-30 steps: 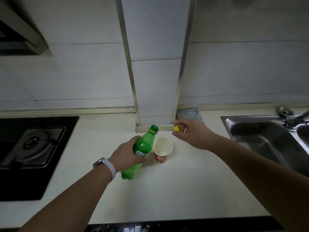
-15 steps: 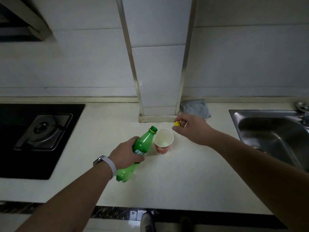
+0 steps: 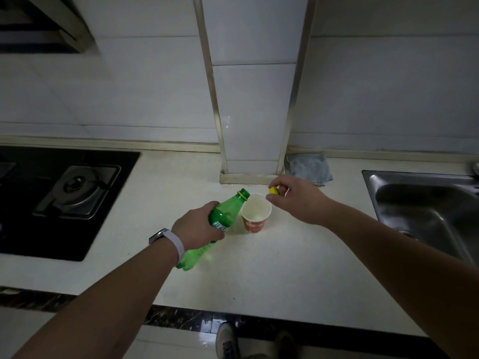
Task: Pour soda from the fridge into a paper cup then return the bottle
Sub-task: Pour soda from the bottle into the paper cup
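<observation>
The soda bottle [image 3: 220, 224] is being gripped around its labelled middle by the left hand [image 3: 197, 228], fingers wrapping it firmly, and it is leaning over with its open neck sitting right at the near-left rim of the paper cup [image 3: 255, 215], its base trailing back toward the wrist and the white watch band [image 3: 171, 240]. The right hand [image 3: 298, 200] is pinching the yellow cap [image 3: 273, 190] between thumb and fingertips, holding it just behind and to the right of the cup, clear of the rim. The step in hand looks to be the pour itself, just starting or about to start: the mouth is lining up with the cup but no stream is showing. The next move is probably calling for more tilt, slowly, keeping the mouth over the opening, since the light cup is standing unsupported and a knock from the neck could tip it. Inside the cup, only a pale bottom is showing, perhaps with a faint greenish glint; whether any soda is in it I cannot tell. How full the bottle is cannot be read either in this dim light. Everything is sitting on the white counter [image 3: 285, 268], between the gas hob [image 3: 75, 187] and the steel sink [image 3: 425, 206], with a grey cloth [image 3: 309, 168] lying by the wall.
</observation>
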Action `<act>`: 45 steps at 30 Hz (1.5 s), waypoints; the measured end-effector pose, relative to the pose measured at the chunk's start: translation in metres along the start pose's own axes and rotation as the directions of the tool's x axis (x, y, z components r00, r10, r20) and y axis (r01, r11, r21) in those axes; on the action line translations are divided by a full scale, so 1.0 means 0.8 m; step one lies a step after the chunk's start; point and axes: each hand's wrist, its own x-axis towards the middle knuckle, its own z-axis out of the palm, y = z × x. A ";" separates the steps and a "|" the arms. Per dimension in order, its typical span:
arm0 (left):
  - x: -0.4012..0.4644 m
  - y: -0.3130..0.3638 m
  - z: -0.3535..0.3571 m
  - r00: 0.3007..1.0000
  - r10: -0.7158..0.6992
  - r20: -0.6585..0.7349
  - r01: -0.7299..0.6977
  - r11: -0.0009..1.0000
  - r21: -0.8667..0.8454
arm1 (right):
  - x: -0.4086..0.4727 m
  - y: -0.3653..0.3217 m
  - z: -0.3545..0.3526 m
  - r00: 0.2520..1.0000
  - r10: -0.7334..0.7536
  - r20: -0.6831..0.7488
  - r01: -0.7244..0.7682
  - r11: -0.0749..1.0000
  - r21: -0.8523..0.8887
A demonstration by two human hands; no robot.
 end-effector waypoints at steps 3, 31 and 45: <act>0.001 0.005 -0.001 1.000 -0.002 0.001 0.002 1.000 0.003 | -0.001 0.002 -0.004 1.000 0.005 0.003 -0.005 1.000 -0.002; 0.008 0.009 -0.007 0.990 -0.088 0.110 0.075 0.990 0.118 | 0.001 0.017 -0.020 1.000 -0.011 -0.019 0.012 0.999 0.029; 0.011 0.014 -0.006 0.982 -0.128 0.140 0.100 0.976 0.192 | 0.005 0.025 -0.020 0.999 -0.031 -0.029 0.032 0.999 0.025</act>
